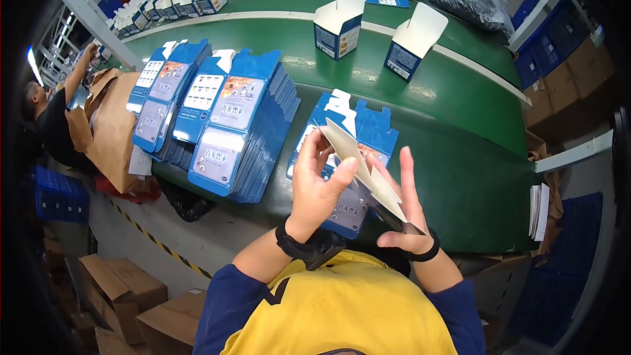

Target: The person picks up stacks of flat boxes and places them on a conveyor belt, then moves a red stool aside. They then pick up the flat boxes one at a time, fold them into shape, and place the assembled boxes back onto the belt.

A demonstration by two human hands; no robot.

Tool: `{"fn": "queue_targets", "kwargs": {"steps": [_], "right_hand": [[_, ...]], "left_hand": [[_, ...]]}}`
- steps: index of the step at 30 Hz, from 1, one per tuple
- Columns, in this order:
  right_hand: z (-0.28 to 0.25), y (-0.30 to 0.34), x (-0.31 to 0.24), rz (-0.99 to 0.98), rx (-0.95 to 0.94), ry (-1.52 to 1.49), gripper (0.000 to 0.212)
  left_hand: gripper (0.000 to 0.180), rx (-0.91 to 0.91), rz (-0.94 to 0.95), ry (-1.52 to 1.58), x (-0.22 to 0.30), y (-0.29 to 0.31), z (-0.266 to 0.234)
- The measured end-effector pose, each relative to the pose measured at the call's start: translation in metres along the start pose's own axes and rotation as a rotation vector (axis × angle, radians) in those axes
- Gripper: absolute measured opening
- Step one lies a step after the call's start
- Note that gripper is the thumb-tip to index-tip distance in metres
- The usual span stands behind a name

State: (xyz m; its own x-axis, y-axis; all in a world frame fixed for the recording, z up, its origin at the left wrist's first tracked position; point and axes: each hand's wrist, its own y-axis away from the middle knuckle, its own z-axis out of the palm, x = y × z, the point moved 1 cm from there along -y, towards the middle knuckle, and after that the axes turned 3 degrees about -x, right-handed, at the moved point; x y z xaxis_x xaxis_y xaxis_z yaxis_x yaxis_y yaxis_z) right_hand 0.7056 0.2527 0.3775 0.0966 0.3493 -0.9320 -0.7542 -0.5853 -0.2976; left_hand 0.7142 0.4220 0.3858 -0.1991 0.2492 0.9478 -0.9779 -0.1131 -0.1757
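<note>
My left hand (315,181) grips a partly folded carton (343,142), its thumb on the cream inner side and its fingers behind. The carton stands tilted above the near edge of the green work surface, its pale flaps loose. At its lower end is my right hand (414,213), fingers stretched up and thumb apart, with the palm side touching the carton's edge. Beneath and behind the hands lie flat blue printed carton blanks (378,128), partly hidden by them. A tall stack of the same blanks (240,125) stands to the left, with another stack (161,95) beside it.
Two opened cartons (338,33) (404,52) stand on the green conveyor (276,36), lids up. More stand in a row (190,0) at the far left. A grey plastic bag (470,0) lies far right. A person (56,112) works at left near a brown paper sack (112,125).
</note>
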Motion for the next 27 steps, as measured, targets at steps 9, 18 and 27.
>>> {"fn": "queue_targets", "kwargs": {"steps": [9, 18, 27], "right_hand": [[-0.039, -0.009, 0.026, -0.151, 0.484, 0.154, 0.154], [-0.030, 0.009, -0.028, -0.149, 0.202, 0.135, 0.148], [-0.031, 0.002, -0.029, -0.081, 0.227, -0.294, 0.121]], "left_hand": [[0.111, -0.982, -0.068, -0.216, 0.004, 0.020, 0.036], [0.093, -0.560, 0.647, -0.643, -0.006, -0.009, 0.010], [0.107, -0.496, 0.719, -0.556, -0.008, -0.011, 0.013]]}}
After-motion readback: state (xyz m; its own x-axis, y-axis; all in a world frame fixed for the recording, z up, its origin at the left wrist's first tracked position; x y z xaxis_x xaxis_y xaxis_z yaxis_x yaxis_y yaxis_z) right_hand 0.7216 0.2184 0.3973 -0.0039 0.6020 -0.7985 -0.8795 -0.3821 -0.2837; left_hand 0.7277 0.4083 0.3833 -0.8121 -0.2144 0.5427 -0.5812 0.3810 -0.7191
